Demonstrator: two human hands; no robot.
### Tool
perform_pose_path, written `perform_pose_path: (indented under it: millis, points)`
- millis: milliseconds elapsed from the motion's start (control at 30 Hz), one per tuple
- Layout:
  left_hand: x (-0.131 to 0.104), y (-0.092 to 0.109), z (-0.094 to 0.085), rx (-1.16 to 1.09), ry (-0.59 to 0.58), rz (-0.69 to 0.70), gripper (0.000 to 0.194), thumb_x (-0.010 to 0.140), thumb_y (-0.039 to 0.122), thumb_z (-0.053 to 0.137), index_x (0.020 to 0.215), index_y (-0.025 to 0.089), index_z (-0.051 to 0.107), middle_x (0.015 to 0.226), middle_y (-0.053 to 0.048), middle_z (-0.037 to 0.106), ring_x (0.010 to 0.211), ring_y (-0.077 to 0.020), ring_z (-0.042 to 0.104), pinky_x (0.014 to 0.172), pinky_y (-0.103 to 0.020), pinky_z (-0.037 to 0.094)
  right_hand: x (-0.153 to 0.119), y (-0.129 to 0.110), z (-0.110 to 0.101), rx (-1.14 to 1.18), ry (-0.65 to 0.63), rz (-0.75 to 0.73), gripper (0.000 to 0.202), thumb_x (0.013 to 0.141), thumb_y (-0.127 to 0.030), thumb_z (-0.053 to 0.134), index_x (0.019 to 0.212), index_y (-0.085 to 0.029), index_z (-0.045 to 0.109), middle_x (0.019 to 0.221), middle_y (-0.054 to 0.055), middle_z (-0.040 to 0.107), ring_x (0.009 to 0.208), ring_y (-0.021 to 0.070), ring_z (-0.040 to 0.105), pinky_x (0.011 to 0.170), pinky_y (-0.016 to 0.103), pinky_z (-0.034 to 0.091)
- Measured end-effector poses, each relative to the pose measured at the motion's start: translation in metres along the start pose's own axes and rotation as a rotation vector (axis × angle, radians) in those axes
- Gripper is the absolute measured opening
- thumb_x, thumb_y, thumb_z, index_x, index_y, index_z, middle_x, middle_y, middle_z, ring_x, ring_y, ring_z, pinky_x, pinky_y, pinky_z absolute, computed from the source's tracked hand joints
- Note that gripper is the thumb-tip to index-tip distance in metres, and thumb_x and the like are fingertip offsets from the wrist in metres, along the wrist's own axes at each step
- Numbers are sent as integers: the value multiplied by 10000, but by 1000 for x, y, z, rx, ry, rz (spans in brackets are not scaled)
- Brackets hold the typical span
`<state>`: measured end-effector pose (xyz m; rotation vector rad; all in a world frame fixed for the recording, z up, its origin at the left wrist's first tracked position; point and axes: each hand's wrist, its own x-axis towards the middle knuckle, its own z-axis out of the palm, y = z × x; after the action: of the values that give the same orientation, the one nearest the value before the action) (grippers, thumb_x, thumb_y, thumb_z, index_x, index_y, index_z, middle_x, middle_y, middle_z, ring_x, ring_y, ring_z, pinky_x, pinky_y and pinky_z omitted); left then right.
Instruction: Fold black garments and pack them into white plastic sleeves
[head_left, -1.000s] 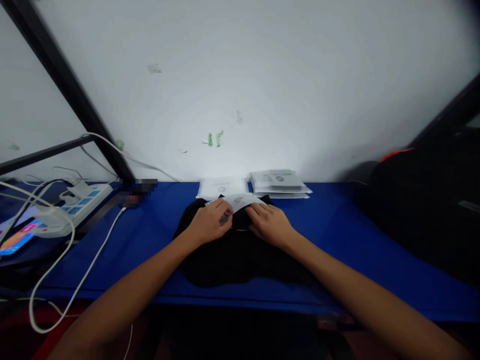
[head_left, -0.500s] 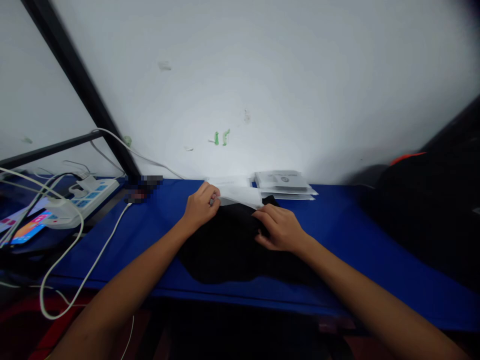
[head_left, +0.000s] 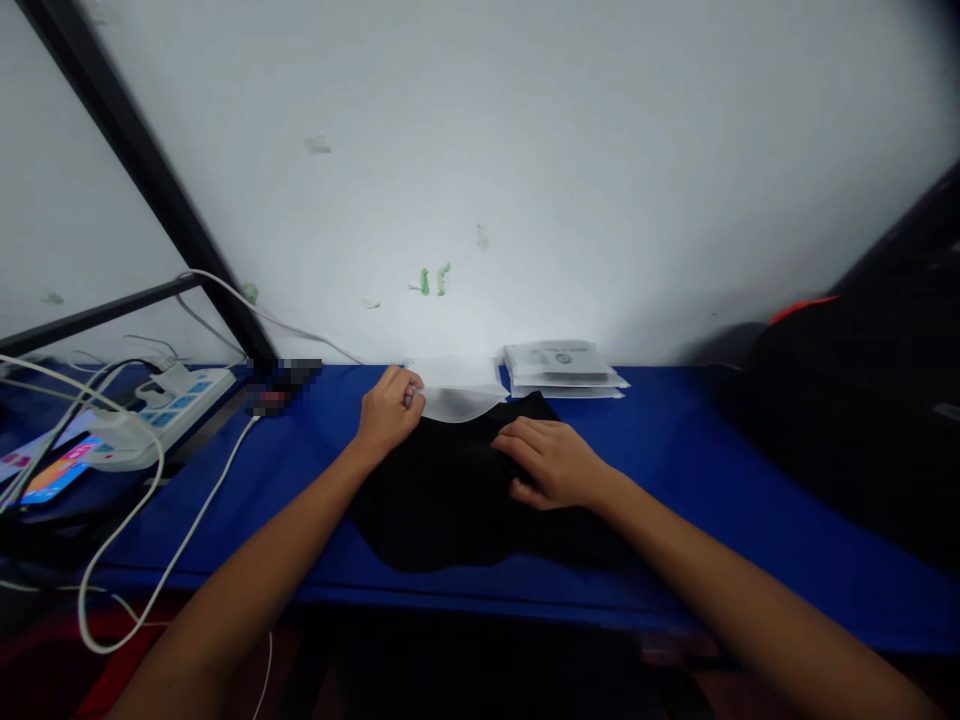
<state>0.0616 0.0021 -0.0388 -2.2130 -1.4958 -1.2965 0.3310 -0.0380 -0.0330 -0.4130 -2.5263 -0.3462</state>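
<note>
A black cloth (head_left: pixel 450 500) lies spread on the blue table, near its front edge. My left hand (head_left: pixel 390 410) is closed, pinching the left corner of a translucent white bag (head_left: pixel 465 402) at the cloth's back edge. Over the right part of the cloth is my right hand (head_left: pixel 551 462), its fingers curled and pressed together on the black fabric; the fingertips are partly hidden in shadow. Behind the bag lies another white packet (head_left: pixel 450 370), and to its right a stack of printed white bags (head_left: pixel 562 365).
The blue table (head_left: pixel 750 540) meets a white wall at the back. At the left are a power strip (head_left: pixel 184 405), white cables and a lit phone (head_left: pixel 60 470). A large black object (head_left: pixel 847 400) with an orange edge stands at the right.
My right hand has come off the bag's right corner and moved slightly left and down onto the cloth. The bag's front edge now sags in a curve. The view has shifted slightly.
</note>
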Motion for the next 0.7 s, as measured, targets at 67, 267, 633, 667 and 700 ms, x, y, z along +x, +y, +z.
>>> perform_pose_path:
  millis: [67,267,633,667,700]
  points:
    - [0,-2,1,14,-39,-18,139,763,126,526,854,202,597,809,1,556,630,-126,536,618,-245,434,2,0,-1,50,-93,44,297,812,-232,440,1052,-116,570,911,119,640,811,213,577,680,340,486]
    - [-4,-18,12,70,-395,2,133,824,253,610,955,236,629,950,-38,603,827,-196,608,650,-278,481,6,-1,-6,125,-364,122,335,764,-258,571,1069,-119,582,969,118,636,824,212,574,703,329,469]
    - [5,-39,24,38,-368,71,31,809,190,629,802,197,658,821,-40,643,822,-202,592,769,-327,484,5,1,-8,163,-408,168,350,773,-257,622,1089,-109,590,999,117,630,850,213,578,719,327,462]
    - [9,-42,24,50,-340,49,45,810,176,609,791,191,647,810,-43,634,815,-203,584,765,-327,480,5,1,-8,168,-411,170,352,776,-260,622,1092,-110,589,1004,118,629,855,215,578,724,329,462]
    - [13,-46,24,64,-313,24,61,816,170,586,786,186,637,802,-48,625,812,-205,578,767,-330,477,5,2,-8,173,-411,173,351,779,-262,618,1096,-112,586,1005,117,629,859,216,578,728,331,462]
